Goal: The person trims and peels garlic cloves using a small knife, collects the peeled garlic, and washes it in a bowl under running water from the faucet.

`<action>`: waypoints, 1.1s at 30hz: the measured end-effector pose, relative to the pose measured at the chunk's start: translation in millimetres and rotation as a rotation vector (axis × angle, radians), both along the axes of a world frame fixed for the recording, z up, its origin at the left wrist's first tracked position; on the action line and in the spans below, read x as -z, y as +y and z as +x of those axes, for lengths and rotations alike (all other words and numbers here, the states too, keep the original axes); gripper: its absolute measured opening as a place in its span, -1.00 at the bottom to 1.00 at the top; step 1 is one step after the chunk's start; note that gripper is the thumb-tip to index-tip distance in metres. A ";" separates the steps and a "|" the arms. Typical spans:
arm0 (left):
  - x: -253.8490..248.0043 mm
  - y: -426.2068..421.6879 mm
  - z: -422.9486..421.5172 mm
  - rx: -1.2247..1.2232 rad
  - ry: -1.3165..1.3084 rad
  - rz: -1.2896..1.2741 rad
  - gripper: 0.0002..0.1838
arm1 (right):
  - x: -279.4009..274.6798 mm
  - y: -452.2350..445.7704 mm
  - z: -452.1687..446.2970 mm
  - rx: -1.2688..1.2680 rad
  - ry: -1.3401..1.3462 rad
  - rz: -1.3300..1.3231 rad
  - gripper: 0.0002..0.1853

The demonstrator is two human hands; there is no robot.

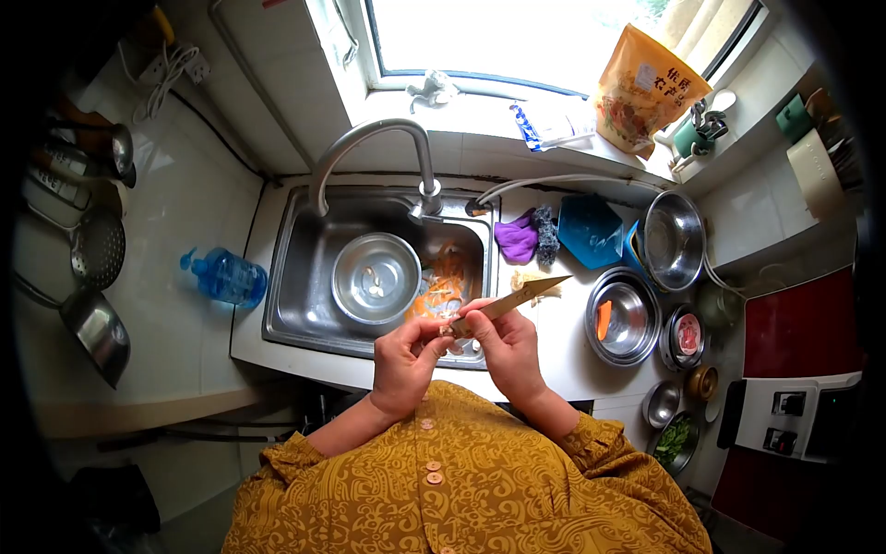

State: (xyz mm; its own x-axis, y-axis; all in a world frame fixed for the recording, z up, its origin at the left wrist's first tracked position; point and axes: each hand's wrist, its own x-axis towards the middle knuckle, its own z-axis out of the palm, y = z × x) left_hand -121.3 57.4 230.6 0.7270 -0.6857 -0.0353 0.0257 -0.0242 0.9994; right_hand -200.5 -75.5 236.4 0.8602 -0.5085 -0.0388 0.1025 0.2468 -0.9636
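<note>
My right hand [508,349] is closed on a knife [526,293], its pointed blade sticking out up and to the right. My left hand [406,360] pinches a small pale piece against the knife's near end; the fingers cover most of it, so its kind is unclear. Both hands meet over the front edge of the steel sink [286,319]. Just beyond them, orange peelings [443,286] lie on the sink's floor. A metal bowl [349,297] stands in the sink with a few small whitish pieces [373,282] inside.
A curved faucet [369,129] arches over the sink. On the right counter are a purple cloth [517,238], a blue-green tray [591,231], a steel bowl [637,355] holding a carrot [604,320], and a bowl of meat [687,334]. A blue pump bottle [231,277] stands left.
</note>
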 end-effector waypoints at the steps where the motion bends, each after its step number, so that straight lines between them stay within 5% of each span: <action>1: 1.9 0.8 -1.1 -0.005 0.024 -0.011 -0.85 | 3.5 1.1 -1.1 -0.018 0.011 -0.114 -0.83; 3: 1.7 2.0 -2.7 -0.016 0.072 -0.048 -0.85 | 7.4 2.4 -1.8 -0.033 0.023 -0.226 -0.82; 12: 3.6 7.2 11.1 -0.113 0.508 -0.220 -0.78 | 10.1 0.1 -5.0 0.034 -0.037 0.132 -0.80; 25: 2.8 6.0 3.7 -0.046 -0.129 0.026 -0.80 | -1.8 7.6 -7.3 0.010 -0.010 0.019 -0.73; 33: -0.3 1.1 -4.4 -0.045 0.009 -0.096 -0.81 | -1.9 10.9 -2.6 0.041 -0.043 0.054 -0.77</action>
